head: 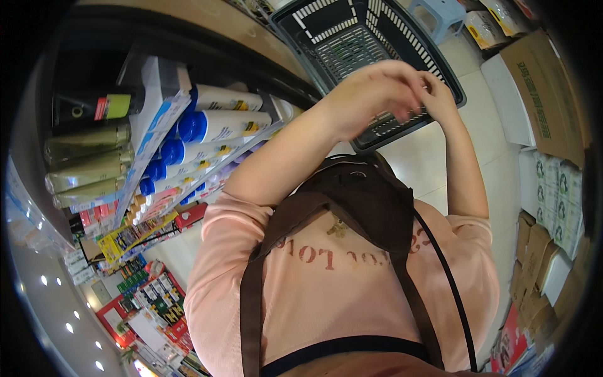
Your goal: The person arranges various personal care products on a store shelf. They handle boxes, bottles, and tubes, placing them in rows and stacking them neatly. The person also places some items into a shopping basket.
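Both of my hands are raised in front of me, over a dark plastic shopping basket (351,52) with slotted walls. My left hand (388,92) is blurred, its fingers curled toward the right hand. Its fingertips overlap my right hand (438,96) in view; whether they touch is unclear. The right hand is bent, with thumb and fingers close together. I see no object in either hand, but the space between the fingers is partly hidden. Below the hands, the brown apron (348,188) bunches over my chest.
At left, shelves hold white bottles with blue caps (226,126) and greenish bottles (85,174). Cardboard boxes (541,94) and packaged goods (560,198) line the right side. A light blue plastic stool (440,19) stands beyond the basket on the tiled floor (490,118).
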A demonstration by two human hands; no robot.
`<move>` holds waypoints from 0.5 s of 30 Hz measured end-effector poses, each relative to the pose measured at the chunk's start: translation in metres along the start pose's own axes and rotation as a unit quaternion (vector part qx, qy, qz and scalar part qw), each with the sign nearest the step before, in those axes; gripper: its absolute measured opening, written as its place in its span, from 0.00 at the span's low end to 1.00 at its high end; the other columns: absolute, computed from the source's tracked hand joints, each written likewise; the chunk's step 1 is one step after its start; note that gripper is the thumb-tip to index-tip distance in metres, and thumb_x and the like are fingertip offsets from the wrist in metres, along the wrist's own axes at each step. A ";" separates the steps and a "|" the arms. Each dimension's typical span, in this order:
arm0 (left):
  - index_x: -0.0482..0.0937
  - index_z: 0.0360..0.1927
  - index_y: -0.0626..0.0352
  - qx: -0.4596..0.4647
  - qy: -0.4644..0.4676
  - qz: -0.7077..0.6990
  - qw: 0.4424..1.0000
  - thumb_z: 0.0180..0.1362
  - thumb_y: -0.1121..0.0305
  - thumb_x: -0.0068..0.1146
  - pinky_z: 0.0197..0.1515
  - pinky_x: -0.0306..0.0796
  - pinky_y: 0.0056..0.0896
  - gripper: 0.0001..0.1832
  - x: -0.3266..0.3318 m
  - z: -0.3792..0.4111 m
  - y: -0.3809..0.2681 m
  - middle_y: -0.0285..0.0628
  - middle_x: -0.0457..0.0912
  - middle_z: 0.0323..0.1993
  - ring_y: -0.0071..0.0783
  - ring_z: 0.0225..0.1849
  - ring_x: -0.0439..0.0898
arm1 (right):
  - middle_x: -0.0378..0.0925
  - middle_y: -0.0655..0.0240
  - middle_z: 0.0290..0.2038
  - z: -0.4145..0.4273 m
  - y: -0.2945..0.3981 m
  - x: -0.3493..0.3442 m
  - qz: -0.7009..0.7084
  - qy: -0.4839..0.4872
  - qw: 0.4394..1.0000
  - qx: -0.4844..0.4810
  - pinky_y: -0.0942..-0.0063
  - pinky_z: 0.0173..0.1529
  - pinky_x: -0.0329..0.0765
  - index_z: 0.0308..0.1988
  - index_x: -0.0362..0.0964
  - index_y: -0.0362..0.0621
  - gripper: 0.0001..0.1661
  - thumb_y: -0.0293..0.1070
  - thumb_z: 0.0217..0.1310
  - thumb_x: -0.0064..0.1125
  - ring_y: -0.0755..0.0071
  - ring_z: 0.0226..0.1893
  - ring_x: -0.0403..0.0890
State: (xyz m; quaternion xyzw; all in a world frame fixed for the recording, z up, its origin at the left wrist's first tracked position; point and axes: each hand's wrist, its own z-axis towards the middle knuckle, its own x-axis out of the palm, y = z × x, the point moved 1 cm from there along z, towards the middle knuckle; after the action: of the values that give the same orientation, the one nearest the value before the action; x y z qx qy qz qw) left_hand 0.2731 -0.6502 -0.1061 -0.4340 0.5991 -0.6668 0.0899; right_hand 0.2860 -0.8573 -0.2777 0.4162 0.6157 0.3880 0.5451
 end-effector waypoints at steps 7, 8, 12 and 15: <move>0.66 0.57 0.59 -0.223 -0.214 0.150 0.939 0.55 0.65 0.50 0.44 0.69 0.30 0.25 -0.073 0.055 0.121 0.43 0.73 0.46 0.30 0.45 0.72 | 0.80 0.59 0.38 0.055 -0.020 0.014 -0.261 0.102 0.959 0.034 0.66 0.44 0.75 0.48 0.72 0.45 0.20 0.37 0.53 0.58 0.57 0.40 0.80; 0.63 0.60 0.59 -0.239 -0.207 0.164 0.934 0.54 0.64 0.51 0.45 0.69 0.30 0.29 -0.075 0.063 0.127 0.44 0.72 0.47 0.32 0.47 0.71 | 0.80 0.58 0.40 0.062 -0.030 0.019 -0.286 0.098 0.953 0.024 0.65 0.45 0.75 0.49 0.72 0.46 0.21 0.37 0.53 0.59 0.56 0.42 0.80; 0.47 0.70 0.59 -0.277 -0.252 0.137 0.917 0.52 0.65 0.53 0.48 0.70 0.35 0.42 -0.103 0.094 0.160 0.47 0.69 0.52 0.36 0.51 0.70 | 0.77 0.55 0.46 0.083 -0.032 0.031 -0.335 0.126 0.931 0.076 0.61 0.50 0.74 0.55 0.68 0.49 0.28 0.36 0.51 0.61 0.54 0.48 0.77; 0.40 0.70 0.60 -0.294 -0.273 0.105 0.910 0.52 0.67 0.53 0.48 0.71 0.39 0.46 -0.107 0.107 0.165 0.52 0.61 0.61 0.43 0.53 0.70 | 0.76 0.55 0.48 0.098 -0.053 0.040 -0.344 0.134 0.926 0.081 0.62 0.51 0.74 0.56 0.67 0.52 0.32 0.32 0.49 0.61 0.54 0.49 0.77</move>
State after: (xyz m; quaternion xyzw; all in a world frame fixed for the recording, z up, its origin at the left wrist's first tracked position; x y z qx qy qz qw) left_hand 0.3459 -0.7029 -0.3116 -0.5405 0.7624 -0.3027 0.1871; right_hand 0.3766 -0.8359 -0.3515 0.1655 0.8179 0.1777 0.5216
